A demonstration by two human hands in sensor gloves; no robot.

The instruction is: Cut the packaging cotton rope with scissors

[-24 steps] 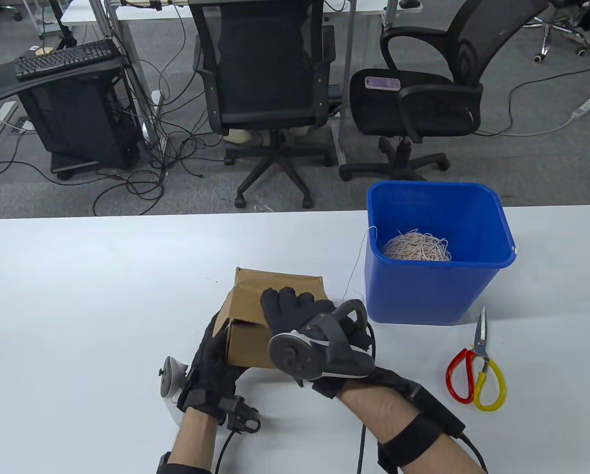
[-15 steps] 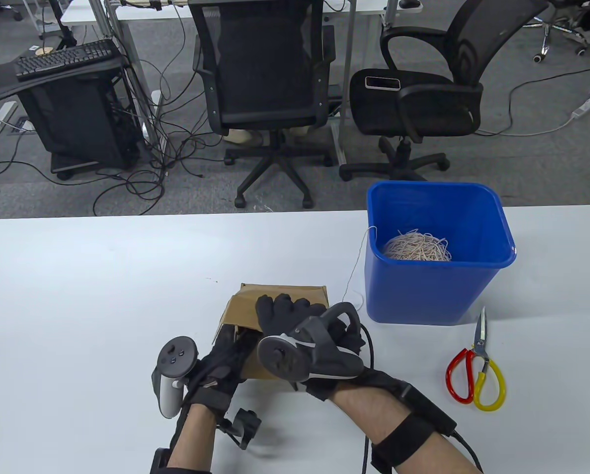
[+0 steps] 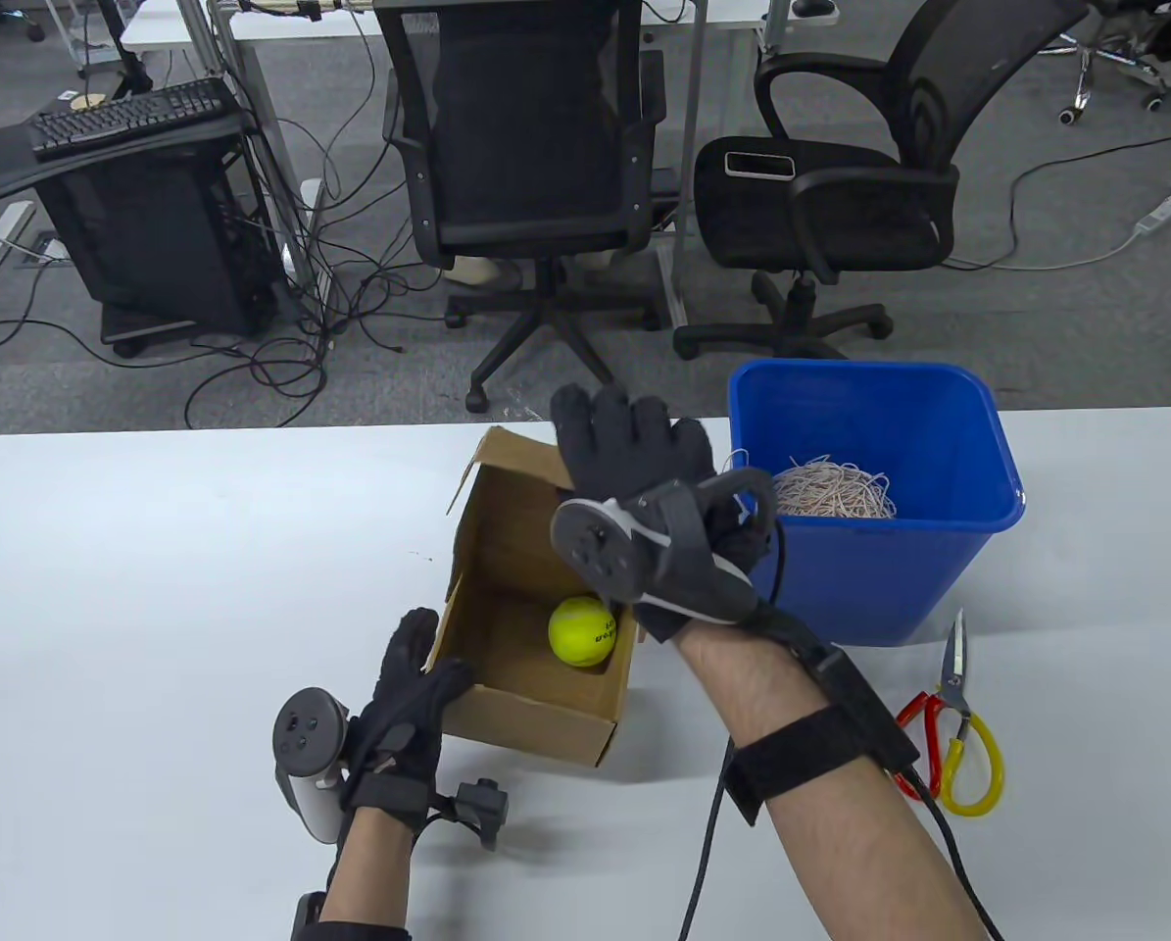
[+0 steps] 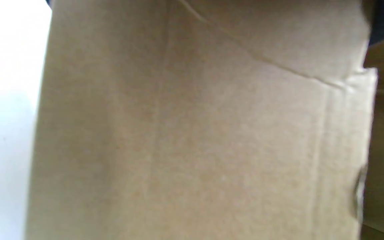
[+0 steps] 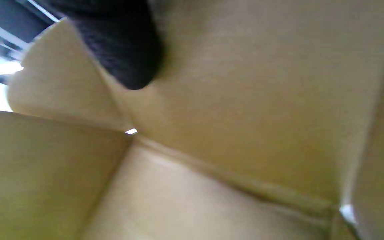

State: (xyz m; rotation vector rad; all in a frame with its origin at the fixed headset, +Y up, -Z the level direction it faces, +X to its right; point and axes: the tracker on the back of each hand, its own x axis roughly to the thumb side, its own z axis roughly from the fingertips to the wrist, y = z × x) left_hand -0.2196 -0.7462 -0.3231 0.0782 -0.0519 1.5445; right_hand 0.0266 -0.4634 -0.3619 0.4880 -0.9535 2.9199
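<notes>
In the table view, my left hand (image 3: 411,698) rests against the near left wall of the open cardboard box (image 3: 531,691), with the fingers lying fairly straight along that wall and not curled round it. My right hand (image 3: 634,461) is raised over the far side of the box, fingers extended and spread, touching the upright lid flap (image 3: 513,458); whether it pinches the flap cannot be determined from this view. A yellow tennis ball (image 3: 582,631) lies on the box floor, below my right wrist. The cotton rope (image 3: 833,491) sits as a loose bundle inside the blue bin (image 3: 845,578), just right of my right hand. The scissors (image 3: 950,720), with one red and one yellow handle loop, lie flat on the white table (image 3: 154,588), to the right of my right forearm and near the bin; neither hand touches them. The left wrist view shows only what the table view cannot resolve: the creased outer cardboard surface (image 4: 192,140) at close range, blurred, with a strip of table at its left. The right wrist view shows the box interior corner (image 5: 135,136), and one gloved fingertip (image 5: 125,56) laid flat against the inner cardboard, which indicates contact with straight fingers.
</notes>
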